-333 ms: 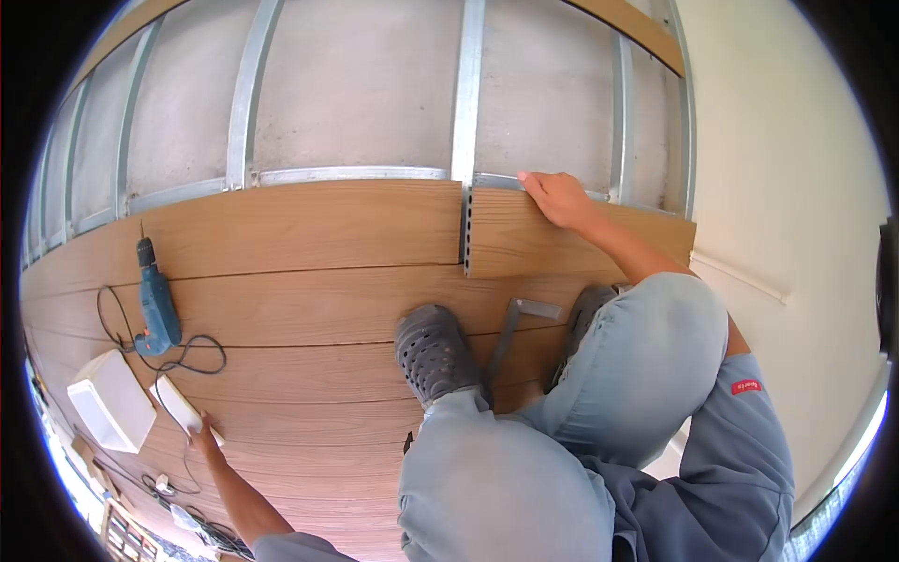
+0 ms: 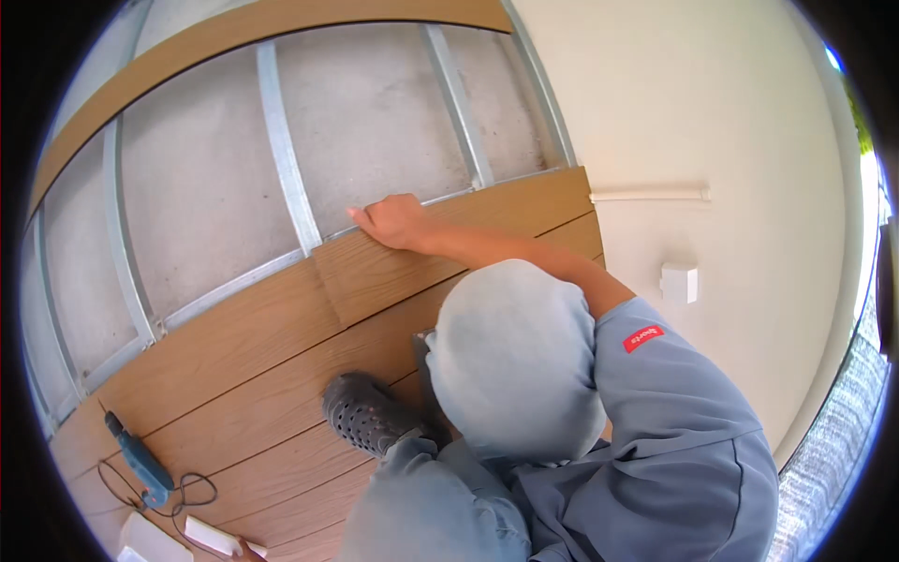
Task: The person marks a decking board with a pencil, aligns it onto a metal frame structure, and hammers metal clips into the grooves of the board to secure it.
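Note:
My right hand (image 2: 398, 222) is closed over the far edge of a short brown wood-grain plank (image 2: 375, 288); its thumb points left. The plank's left end meets or slightly overlaps a longer brown plank (image 2: 248, 330); I cannot tell which. Its right end lies against the cream wall. At the lower edge, my left hand (image 2: 249, 553) is mostly cut off, its fingers closed at the end of a white block-like piece (image 2: 211, 536). Next to that piece lies a blue power drill (image 2: 145, 465) with a black cord.
Metal joists (image 2: 286, 150) span the grey base beyond the planks. A loose brown board (image 2: 281, 21) crosses them farther off. My dark clog (image 2: 367, 412) stands on the boards, near a partly hidden metal square (image 2: 425, 363). A white box (image 2: 150, 540) sits at lower left; a thin pipe (image 2: 655, 195) runs along the wall.
The view has swung right, pushing the drill and left hand toward the lower edge. The gap at the short plank's left end has closed. My right hand stays on its far edge.

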Demonstrator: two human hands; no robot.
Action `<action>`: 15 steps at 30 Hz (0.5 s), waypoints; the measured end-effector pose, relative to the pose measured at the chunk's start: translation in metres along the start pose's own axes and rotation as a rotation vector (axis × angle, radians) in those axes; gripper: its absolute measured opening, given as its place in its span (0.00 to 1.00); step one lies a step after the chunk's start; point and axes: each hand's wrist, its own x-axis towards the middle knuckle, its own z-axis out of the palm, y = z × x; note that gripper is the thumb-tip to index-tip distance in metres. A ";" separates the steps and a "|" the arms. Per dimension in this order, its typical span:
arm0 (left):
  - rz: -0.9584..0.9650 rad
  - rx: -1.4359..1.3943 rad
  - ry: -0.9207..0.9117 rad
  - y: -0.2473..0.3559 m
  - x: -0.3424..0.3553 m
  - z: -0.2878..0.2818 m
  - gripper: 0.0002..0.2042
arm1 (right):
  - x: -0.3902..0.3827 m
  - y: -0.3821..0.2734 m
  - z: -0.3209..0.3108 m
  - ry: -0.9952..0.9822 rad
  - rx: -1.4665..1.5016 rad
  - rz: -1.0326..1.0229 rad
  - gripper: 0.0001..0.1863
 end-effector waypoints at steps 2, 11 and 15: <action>0.054 0.020 0.087 0.017 -0.022 -0.007 0.34 | 0.001 -0.006 0.002 0.014 -0.007 -0.011 0.37; 0.458 -0.231 -0.051 0.237 -0.143 0.011 0.24 | -0.016 -0.009 0.010 0.163 0.113 -0.057 0.35; 0.747 -0.526 -0.515 0.420 -0.255 0.054 0.16 | -0.007 -0.002 0.009 0.190 0.171 -0.071 0.34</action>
